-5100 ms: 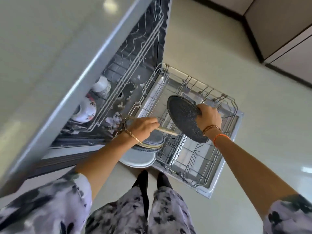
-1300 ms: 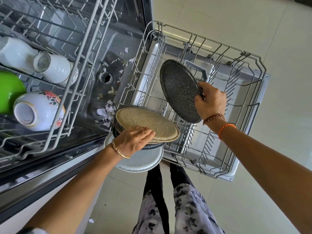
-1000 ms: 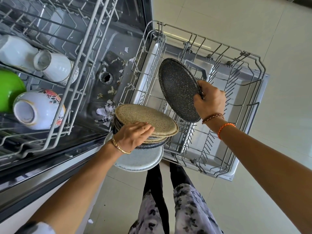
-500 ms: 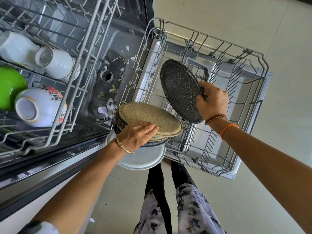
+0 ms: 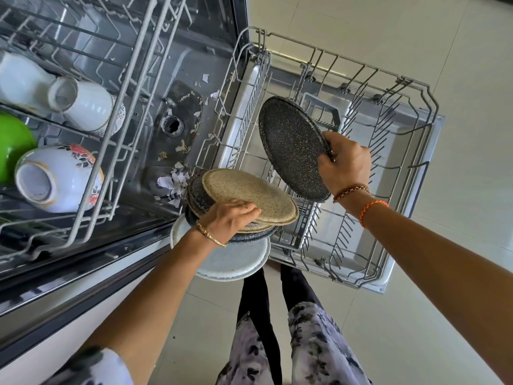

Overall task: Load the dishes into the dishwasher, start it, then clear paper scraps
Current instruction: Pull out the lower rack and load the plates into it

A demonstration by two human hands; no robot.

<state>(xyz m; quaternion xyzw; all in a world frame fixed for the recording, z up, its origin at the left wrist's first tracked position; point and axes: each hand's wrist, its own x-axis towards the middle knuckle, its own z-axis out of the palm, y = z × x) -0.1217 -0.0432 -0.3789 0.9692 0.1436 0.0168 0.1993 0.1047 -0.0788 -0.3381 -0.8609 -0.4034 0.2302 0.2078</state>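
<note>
One dark speckled plate (image 5: 294, 147) pinched at its rim by right hand (image 5: 344, 162), held tilted over the pulled-out lower rack (image 5: 416, 87). Left hand (image 5: 230, 218) grips plate stack (image 5: 249, 195), fingers curled over the top beige plate. Step: loading dishes. Next likely calls for slotting the plate upright between tines. Paper scraps (image 5: 173, 182) lie on dishwasher floor, not yet cleared.

Looked all over from my end and I can't read a single word, brand, number or sign anywhere, not on the dishes, the racks or the machine itself. Only patterns, no lettering.
</note>
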